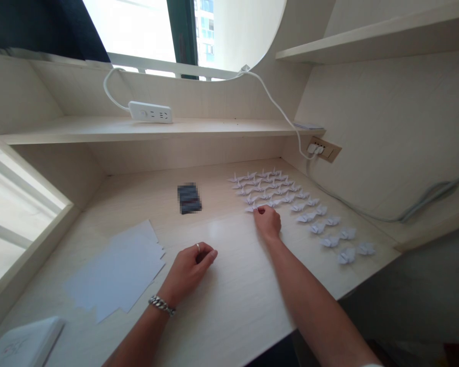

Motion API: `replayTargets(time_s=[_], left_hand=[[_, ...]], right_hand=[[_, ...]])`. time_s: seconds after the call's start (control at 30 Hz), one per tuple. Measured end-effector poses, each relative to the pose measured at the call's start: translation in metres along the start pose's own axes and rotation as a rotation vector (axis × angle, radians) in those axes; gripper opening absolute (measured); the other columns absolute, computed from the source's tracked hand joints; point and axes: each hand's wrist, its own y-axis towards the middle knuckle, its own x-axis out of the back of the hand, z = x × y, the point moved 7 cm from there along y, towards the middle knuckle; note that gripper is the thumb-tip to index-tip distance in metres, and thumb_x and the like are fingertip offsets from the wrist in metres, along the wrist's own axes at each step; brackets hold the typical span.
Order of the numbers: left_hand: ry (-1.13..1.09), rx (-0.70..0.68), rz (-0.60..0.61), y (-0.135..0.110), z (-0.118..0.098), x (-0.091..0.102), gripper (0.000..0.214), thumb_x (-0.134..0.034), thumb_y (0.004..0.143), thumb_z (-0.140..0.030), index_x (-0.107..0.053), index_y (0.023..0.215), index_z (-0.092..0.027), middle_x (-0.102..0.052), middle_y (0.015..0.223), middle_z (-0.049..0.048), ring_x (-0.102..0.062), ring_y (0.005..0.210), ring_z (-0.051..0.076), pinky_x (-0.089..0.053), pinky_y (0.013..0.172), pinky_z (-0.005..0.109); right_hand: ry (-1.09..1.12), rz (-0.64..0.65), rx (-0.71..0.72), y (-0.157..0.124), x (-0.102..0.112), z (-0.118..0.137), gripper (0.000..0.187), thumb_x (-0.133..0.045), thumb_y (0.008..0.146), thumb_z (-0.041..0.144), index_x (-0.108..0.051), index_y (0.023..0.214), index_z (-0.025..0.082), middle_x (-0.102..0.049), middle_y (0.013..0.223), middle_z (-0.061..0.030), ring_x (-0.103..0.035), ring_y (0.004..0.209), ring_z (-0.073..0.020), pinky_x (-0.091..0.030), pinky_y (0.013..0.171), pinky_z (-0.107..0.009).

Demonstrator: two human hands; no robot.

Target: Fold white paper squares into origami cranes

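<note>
My right hand [268, 223] is closed in a pinch on a small white paper crane [251, 209] at the front left end of a group of folded cranes. Part of that crane is hidden by my fingertips. More paper cranes [266, 195] stand in rows behind it, and others [330, 241] line up toward the right front edge of the desk. My left hand [193, 265], with a ring and a chain bracelet, rests over the middle of the desk, fingers curled in and nothing visible in them. Left of it lie several overlapping white paper sheets [117, 270].
A dark pixelated rectangular object [189, 198] lies on the desk [229, 311]. A white box [25, 344] sits at the front left corner. Above, a shelf [214, 126] carries a power strip [150, 112]. A white cable [272, 99] runs down to the wall socket [324, 149].
</note>
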Motion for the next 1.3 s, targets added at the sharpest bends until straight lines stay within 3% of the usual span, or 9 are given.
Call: replayTargets(time_s=[0.87,1.13,1.3], left_hand=[[0.047,-0.012,-0.003,0.000,-0.003,0.000,0.037,-0.046,0.084,-0.050,-0.063,0.075,-0.019,-0.063,0.067,0.0014,-0.054,0.063,0.017,-0.039,0.060,0.028],[0.070,-0.008,0.004,0.000,-0.001,-0.001,0.036,-0.046,0.084,-0.050,-0.063,0.074,-0.020,-0.063,0.066,0.0009,-0.054,0.062,0.017,-0.039,0.060,0.027],[0.072,-0.015,0.019,0.001,0.001,-0.003,0.032,-0.048,0.083,-0.047,-0.064,0.077,-0.020,-0.065,0.069,0.0014,-0.056,0.064,0.017,-0.040,0.061,0.028]], right_hand=[[0.067,0.000,0.015,0.002,0.000,-0.001,0.016,-0.060,0.071,0.029,-0.070,0.083,0.024,-0.073,0.085,-0.0046,-0.065,0.082,-0.0228,-0.045,0.072,-0.030],[0.129,-0.042,0.019,0.005,0.003,-0.006,0.014,-0.056,0.066,0.021,-0.065,0.077,0.021,-0.069,0.074,-0.0044,-0.061,0.074,-0.0212,-0.044,0.070,-0.028],[0.222,-0.082,0.051,0.003,0.008,-0.010,0.023,-0.043,0.077,0.027,-0.062,0.086,0.016,-0.068,0.077,-0.0075,-0.059,0.070,-0.0200,-0.044,0.065,-0.027]])
